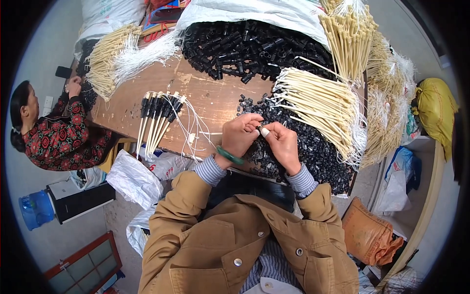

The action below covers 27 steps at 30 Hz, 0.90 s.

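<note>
My left hand (pixel 240 134), with a green bangle at the wrist, is closed in a pinch near the table's front edge. A thin cream stick (pixel 210 133) pokes out from its left side. My right hand (pixel 283 142), a white covering on its thumb, pinches close against the left fingertips; a tiny dark bit shows between them, too small to name. Under and around both hands spreads a pile of small black and clear plastic pieces (pixel 311 152). Left of my hands lies a row of cream sticks with black sleeves (pixel 159 110) and white cords.
A large bundle of cream sticks (pixel 320 105) lies to the right. Behind, a white sack (pixel 254 12) spills black plastic tubes (pixel 249 49) onto the brown table (pixel 205 93). More stick bundles (pixel 110 59) stand at the far left. Another person (pixel 54 130) sits at the table's left end.
</note>
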Tool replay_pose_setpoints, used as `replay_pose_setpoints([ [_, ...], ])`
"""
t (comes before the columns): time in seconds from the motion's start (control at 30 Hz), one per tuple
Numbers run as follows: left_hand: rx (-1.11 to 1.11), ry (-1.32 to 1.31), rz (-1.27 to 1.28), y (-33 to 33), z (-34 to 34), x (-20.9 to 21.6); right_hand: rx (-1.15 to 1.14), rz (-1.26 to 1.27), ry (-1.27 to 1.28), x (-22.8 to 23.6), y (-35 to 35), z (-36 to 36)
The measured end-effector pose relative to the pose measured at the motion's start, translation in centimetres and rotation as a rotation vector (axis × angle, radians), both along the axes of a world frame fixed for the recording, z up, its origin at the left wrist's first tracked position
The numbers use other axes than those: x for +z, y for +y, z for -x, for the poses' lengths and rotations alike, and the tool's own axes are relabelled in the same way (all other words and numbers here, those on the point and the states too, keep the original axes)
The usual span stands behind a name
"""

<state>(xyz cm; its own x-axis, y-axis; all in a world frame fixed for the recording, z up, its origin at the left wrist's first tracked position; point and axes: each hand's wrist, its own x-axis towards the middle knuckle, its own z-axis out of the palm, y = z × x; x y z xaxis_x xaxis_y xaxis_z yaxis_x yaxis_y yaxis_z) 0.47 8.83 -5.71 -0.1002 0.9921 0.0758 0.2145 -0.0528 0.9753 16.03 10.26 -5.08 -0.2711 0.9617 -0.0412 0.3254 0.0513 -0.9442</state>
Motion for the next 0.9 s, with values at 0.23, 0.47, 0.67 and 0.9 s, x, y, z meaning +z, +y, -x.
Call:
replay_pose_setpoints([
  [0.23, -0.051, 0.207, -0.235, 1.3, 0.3, 1.6, 0.032, 0.267, 0.381, 1.3, 0.8, -1.4],
  [0.47, -0.338, 0.48, -0.2, 0.3, 2.0, 0.4, 0.004, 0.543, 0.694, 2.1, 0.8, -1.4],
  [0.67, -0.338, 0.617, -0.086, 0.1, 4.7, 1.5, 0.27, -0.766, -0.344, 1.6, 0.1, -0.4],
  [0.9, -0.186, 1.044, -0.4, -1.8, 2.9, 2.8, 0.302, -0.105, -0.175, 1.1, 0.2, -0.2],
])
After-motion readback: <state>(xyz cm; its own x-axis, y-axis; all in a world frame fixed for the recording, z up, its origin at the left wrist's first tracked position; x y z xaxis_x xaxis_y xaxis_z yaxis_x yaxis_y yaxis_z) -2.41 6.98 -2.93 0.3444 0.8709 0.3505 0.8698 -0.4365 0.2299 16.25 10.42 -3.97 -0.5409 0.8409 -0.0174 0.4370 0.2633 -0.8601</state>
